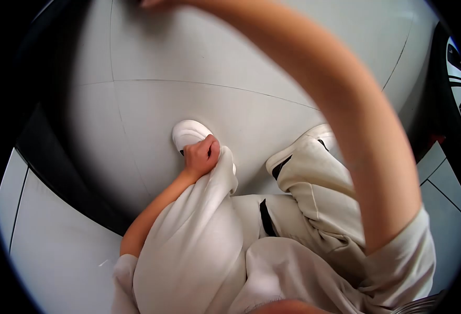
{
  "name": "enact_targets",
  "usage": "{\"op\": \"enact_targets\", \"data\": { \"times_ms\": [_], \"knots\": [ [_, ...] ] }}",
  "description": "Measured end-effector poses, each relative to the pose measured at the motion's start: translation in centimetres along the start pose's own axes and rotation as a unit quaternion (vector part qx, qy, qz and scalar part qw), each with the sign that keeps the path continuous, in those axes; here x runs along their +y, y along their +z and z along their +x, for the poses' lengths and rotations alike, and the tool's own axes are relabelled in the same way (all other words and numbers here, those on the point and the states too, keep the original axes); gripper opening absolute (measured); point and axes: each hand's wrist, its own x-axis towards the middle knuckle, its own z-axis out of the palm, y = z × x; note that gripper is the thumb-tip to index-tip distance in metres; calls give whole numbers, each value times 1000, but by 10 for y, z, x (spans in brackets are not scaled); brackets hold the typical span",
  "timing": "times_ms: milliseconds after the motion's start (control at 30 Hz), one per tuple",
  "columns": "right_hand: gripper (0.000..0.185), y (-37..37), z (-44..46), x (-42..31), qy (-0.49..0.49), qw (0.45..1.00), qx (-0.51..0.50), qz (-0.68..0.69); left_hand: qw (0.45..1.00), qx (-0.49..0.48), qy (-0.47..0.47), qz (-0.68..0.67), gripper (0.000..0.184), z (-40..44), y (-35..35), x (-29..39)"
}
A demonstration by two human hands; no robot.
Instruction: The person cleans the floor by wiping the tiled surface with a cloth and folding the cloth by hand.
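Two bare hands: both are showing, the left one low toward 10 o'clock from the middle of the view, the right one reaching up to 11 o'clock.
Left hand [201, 156]: it is clenching into a fist, knuckles pointing up, and is touching the light fabric [193, 225] that is draping over the left leg; whether the fingers are gripping the cloth, I cannot tell.
Right hand [159, 3]: it is blurring and running out of view at the top edge, so I cannot tell whether it is grasping anything; a dark area is lying just beside it.
Right arm [345, 99]: it is arching from the sleeve [406, 256] at 4 o'clock, over the right leg, toward 11 o'clock.
Left arm [154, 212]: it is slanting up from 8 o'clock to the fist.
Shoes: the left white shoe [190, 132] is showing just above the fist; the right white shoe [288, 156] is pointing toward 1 o'clock, partly hiding under the trouser leg [327, 201].
Black strip [266, 219]: it is showing against the light clothing, between the legs.
Floor [188, 99]: pale tiles with thin dark joints are spreading under the shoes.
Edges: a dark curved band [63, 162] is running along 9 o'clock, and a black-and-white object [459, 86] is standing at 2 o'clock.
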Motion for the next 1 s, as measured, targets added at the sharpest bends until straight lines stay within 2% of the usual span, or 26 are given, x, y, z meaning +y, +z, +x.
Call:
{"op": "enact_targets", "data": {
  "times_ms": [33,67,100,200,267,367,433,467,533,567,633,700,767,933,1000],
  "knots": [
    [89,4,-22,-40,-31,999,-23,-17,1000,-1,4,7,16,0,1,0],
    [82,26,-44,-73,-16,988,61,-143,1000,2,-3,16,17,0,2,1],
    [85,24,-66,-103,-48,991,3,-124,1000,6,-10,24,18,-1,1,3],
    [80,39,-120,-154,-84,985,-26,-146,999,14,0,41,18,-4,3,2],
    [75,40,-144,-155,-117,982,-48,-141,998,23,21,57,17,0,4,-1],
    [70,26,-168,-122,-158,975,-73,-137,999,31,2,32,15,5,12,5],
    [69,-5,-178,-112,-184,961,-96,-182,998,57,23,-2,15,-1,-11,9],
    [69,-26,-194,-96,-195,960,-109,-169,998,59,21,-5,15,-1,-15,12],
    [74,-51,-240,-36,-219,964,-144,-50,999,36,19,-4,17,1,-1,8],
    [87,-63,-264,-13,-214,963,-163,-16,999,37,17,-7,17,2,-2,9],
    [93,-101,-318,25,-203,941,-256,-90,1000,16,16,-17,18,3,-4,8],
    [92,-141,-373,66,-166,929,-325,-66,1000,17,18,-19,19,2,-3,5],
    [83,-179,-420,95,-113,886,-433,-123,999,16,21,-22,20,4,-3,3],
    [86,-220,-497,127,-35,834,-535,-130,999,18,33,-22,18,2,-1,1],
    [86,-219,-505,125,-20,833,-538,-131,999,11,31,-25,17,2,-2,3]
  ]
}}
